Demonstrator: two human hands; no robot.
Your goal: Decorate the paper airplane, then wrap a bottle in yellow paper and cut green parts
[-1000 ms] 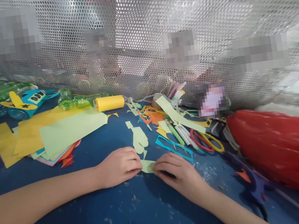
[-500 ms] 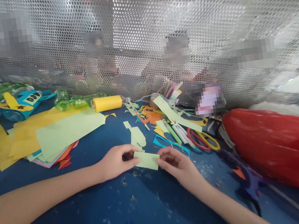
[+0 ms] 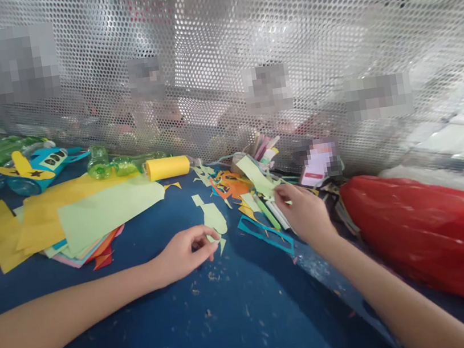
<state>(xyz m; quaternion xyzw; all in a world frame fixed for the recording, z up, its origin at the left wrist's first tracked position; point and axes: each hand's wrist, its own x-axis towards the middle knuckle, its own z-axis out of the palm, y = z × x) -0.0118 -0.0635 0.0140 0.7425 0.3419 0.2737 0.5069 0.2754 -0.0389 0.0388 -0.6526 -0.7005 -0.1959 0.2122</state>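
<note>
My left hand point(image 3: 185, 254) rests on the blue table point(image 3: 236, 323). Its thumb and forefinger are pinched together at the lower tip of a light green paper cutout point(image 3: 213, 218); what they grip is too small to make out. My right hand point(image 3: 304, 210) reaches into a heap of paper scraps and pens point(image 3: 269, 212) farther back. Its curled fingers close on the end of a light green paper strip point(image 3: 255, 174). The small green rectangle from before is out of sight.
A stack of coloured paper sheets point(image 3: 91, 217) lies at left, with a yellow roll point(image 3: 168, 167), green bottles point(image 3: 113, 163) and a toy plane point(image 3: 36, 164) behind it. A red plastic bag point(image 3: 431, 238) fills the right. A perforated metal screen point(image 3: 241, 52) closes the back. A blue paper frame point(image 3: 266, 235) lies near my right wrist.
Both hands held a small green paper rectangle between them. My right hand has since left it and moved back and right into the scrap heap; the left hand stayed.
</note>
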